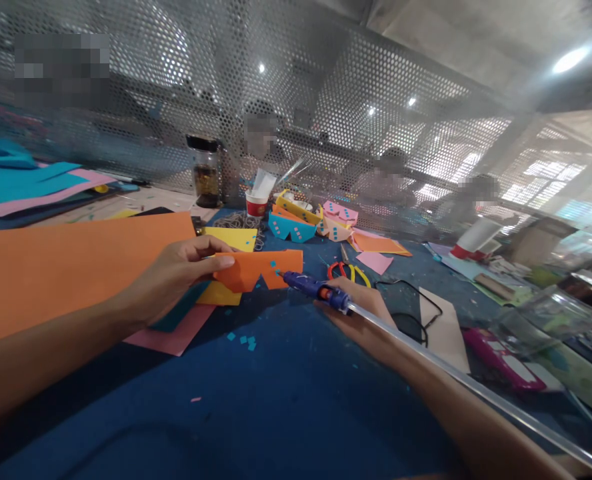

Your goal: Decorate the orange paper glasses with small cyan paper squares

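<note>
My left hand [186, 267] pinches the left end of an orange paper cutout [246, 270] with a notch in its lower edge. A few small blue paper squares [273, 264] are on its face. In my right hand [351, 307] is a blue hot glue gun [316, 288], its tip at the cutout's right part; whether they touch I cannot tell. A long clear glue stick [426, 357] runs out of the gun's back toward the lower right. Loose blue paper squares [246, 341] lie on the blue table below the cutout.
A large orange sheet [76, 267] is at the left. Finished-looking blue [291, 229] and pink [340, 212] cutouts stand behind, near a paper cup [257, 203] and a jar [207, 173]. Scissors [349, 271], a black cord [433, 313] and a magenta tool [503, 360] lie rightward.
</note>
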A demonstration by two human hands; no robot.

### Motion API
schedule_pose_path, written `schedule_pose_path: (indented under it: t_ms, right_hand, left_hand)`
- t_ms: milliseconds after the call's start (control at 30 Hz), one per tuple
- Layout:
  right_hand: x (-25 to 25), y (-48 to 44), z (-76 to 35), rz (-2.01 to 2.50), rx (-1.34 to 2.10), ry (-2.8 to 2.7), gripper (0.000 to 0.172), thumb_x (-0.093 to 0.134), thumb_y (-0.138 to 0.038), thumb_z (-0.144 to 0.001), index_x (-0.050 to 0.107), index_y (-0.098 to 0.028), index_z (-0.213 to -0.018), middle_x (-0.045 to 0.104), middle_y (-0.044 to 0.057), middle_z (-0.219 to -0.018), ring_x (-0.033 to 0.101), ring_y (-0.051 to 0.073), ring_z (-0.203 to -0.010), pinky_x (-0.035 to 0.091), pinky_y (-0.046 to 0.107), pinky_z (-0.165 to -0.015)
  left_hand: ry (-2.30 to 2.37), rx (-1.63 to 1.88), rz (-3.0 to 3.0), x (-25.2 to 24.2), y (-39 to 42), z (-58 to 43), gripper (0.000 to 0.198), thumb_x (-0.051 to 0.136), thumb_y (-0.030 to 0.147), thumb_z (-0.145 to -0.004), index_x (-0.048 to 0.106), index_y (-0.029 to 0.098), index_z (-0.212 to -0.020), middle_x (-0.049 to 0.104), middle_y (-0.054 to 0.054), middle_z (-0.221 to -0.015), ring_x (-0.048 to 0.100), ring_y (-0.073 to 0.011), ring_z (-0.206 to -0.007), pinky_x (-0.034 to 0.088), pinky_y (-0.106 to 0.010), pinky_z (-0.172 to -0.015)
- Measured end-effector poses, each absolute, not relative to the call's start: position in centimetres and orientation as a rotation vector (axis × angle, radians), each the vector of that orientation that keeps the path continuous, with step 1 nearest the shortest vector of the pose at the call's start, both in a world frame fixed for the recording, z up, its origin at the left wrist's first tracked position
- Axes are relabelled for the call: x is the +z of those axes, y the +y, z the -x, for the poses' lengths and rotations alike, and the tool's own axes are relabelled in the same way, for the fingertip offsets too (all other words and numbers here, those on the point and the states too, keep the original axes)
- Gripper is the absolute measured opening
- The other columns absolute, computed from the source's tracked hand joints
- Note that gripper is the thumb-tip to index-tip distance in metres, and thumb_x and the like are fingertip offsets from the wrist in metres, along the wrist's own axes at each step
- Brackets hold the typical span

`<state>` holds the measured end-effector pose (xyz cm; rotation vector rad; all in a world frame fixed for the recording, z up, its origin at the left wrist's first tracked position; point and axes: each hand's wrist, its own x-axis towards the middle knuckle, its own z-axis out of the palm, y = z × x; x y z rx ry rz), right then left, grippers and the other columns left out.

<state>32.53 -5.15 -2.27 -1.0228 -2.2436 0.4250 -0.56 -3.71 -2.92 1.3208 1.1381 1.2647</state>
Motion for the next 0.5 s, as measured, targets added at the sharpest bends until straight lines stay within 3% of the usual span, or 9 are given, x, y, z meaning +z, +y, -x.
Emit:
schedule_pose_path:
  t_ms: [500]
  right_hand:
    - [-1.74, -5.15, -32.65, 1.053, 0.388, -2.314, 0.023, 0.066, -0.02, -0.085, 0.065, -0.021, -0.109, 0.073, 0.003, -0.095, 0.067, 0.018, -0.081, 0.045, 0.025, -0.073]
  left_hand:
    - [1.136, 1.237, -1.354, -3.16, -3.58, 0.76, 0.018, 0.081, 0.034, -0.081, 0.072, 0.023, -0.091, 0.072, 0.001, -0.09, 0.065, -0.0134, -0.078, 0.052, -0.02, -0.067]
